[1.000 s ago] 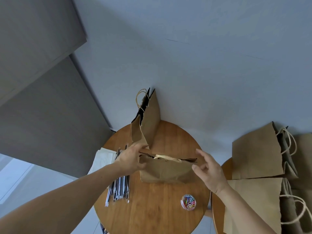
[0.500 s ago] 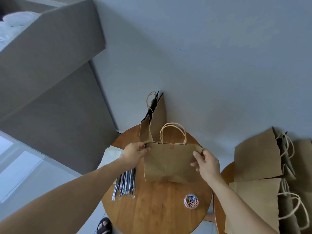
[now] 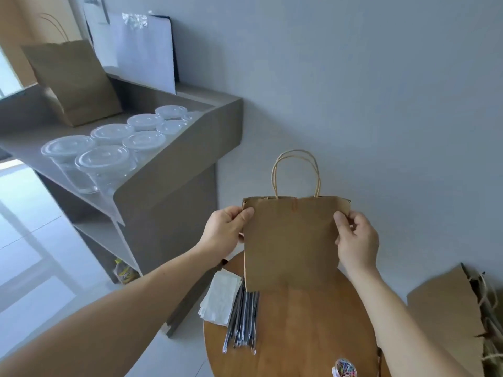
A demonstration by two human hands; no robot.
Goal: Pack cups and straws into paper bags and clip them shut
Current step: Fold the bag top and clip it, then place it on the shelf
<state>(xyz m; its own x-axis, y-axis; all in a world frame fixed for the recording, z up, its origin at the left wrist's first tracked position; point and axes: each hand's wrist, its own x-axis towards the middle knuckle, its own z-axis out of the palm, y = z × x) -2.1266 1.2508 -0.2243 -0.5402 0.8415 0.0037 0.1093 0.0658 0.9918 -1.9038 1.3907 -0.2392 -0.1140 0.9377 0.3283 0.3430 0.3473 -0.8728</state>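
A person is holding a seemingly empty paper bag (image 3: 291, 240) upright above the round table (image 3: 299, 338), left grip (image 3: 223, 229) and right grip (image 3: 356, 238) each pinching an upper side edge. Opening its mouth is probably coming next; cups (image 3: 109, 156) are standing at ten o'clock, straws (image 3: 242, 322) lying at six.

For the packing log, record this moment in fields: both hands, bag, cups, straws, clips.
left hand: pinches the bag's left edge near the top
right hand: pinches its right edge near the top
bag: held upright above the table, handles up
cups: clear, lidded, on the grey shelf at left
straws: bundle lying on the table
clips: coloured, in a jar at the table's near edge
other bags: heaped at right
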